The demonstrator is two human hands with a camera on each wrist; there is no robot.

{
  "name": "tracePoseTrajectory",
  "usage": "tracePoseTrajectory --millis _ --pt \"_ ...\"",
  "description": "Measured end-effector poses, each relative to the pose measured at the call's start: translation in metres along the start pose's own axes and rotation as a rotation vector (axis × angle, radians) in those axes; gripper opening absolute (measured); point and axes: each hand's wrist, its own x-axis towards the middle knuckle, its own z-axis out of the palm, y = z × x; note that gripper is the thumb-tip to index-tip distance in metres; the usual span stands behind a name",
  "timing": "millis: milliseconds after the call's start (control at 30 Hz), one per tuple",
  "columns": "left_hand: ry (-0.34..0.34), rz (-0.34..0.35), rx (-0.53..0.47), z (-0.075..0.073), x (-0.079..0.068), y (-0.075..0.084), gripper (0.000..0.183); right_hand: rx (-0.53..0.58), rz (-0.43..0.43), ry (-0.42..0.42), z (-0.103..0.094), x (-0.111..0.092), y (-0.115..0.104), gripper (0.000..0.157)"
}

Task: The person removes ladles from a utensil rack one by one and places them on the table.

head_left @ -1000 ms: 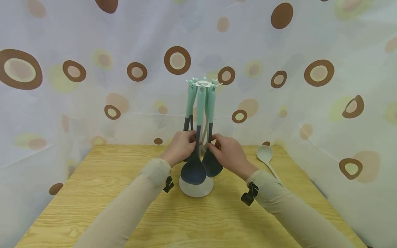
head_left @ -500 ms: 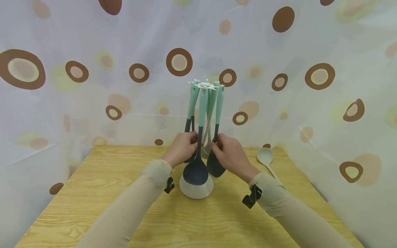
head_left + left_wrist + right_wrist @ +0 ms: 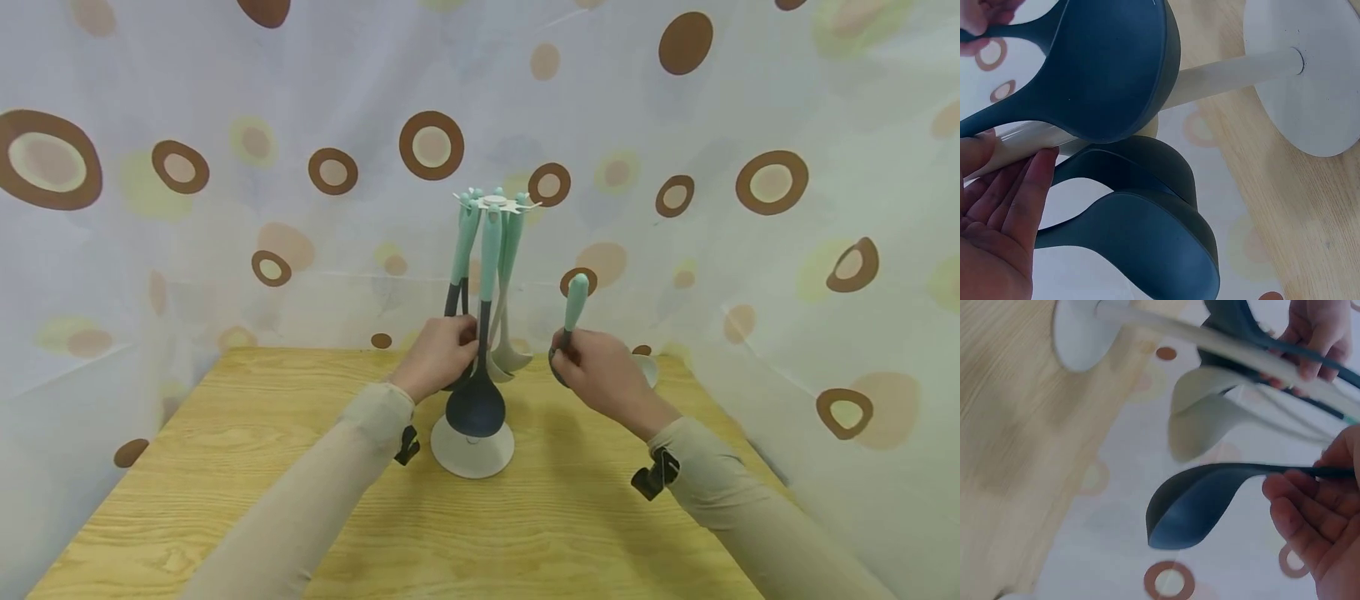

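Right hand (image 3: 603,375): pinching 1 dark scoop (image 3: 1188,509) by its thin shaft, fingers nearly together, mint handle pointing up.
Scoop's place: hanging in the air to the right of the utensil stand (image 3: 472,460), apart from it; its head is mostly hiding behind the hand in the head view but showing in the right wrist view.
Left hand (image 3: 442,354): holding the stand's 1 white pole (image 3: 1235,78) between thumb and fingers, opened only as wide as the pole; the front ladle's shaft is covering some fingertips in the head view.
Dark heads hanging: 3, counting 1 front ladle (image 3: 476,408) and 2 rear ladles (image 3: 1141,240), which the left hand is largely hiding in the head view.
Pale heads hanging: 2 pale utensils (image 3: 1204,428), overlapping and blurring in the right wrist view.
Hook plate (image 3: 495,200): spreading at the top, its hooks too crowded to count.
Table (image 3: 300,392): carrying the stand and 1 pale spoon (image 3: 647,371), mostly disappearing behind the right hand and forearm.
Sleeves (image 3: 322,487): 2, running off the lower edge.
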Motion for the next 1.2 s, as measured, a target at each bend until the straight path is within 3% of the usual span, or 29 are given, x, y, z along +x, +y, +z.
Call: tracePoseTrajectory --millis 167,267,433,533,733,1000,1200 --pt "0.008 0.007 -0.006 0.000 0.000 0.000 0.012 -0.047 -0.030 -0.101 0.002 -0.015 0.030 0.019" --pt "0.011 0.006 0.000 0.000 0.000 0.000 0.012 -0.116 -0.058 -0.115 0.009 -0.025 0.051 0.017" --pt "0.006 0.005 0.001 -0.002 0.000 0.002 0.011 -0.158 -0.184 -0.099 0.020 -0.041 0.082 0.013" --pt "0.004 0.002 -0.001 -0.003 -0.001 0.004 0.010 -0.171 -0.245 -0.150 0.025 -0.051 0.099 0.021" --pt "-0.004 -0.006 -0.007 -0.002 -0.001 0.004 0.009 -0.285 -0.179 -0.291 0.036 -0.068 0.129 0.042" --pt "-0.002 -0.005 -0.015 -0.001 -0.001 0.003 0.009 -0.312 -0.170 -0.312 0.045 -0.081 0.151 0.049" --pt "0.001 -0.004 -0.012 0.000 0.000 0.001 0.009 -0.340 -0.090 -0.401 0.049 -0.086 0.161 0.065"
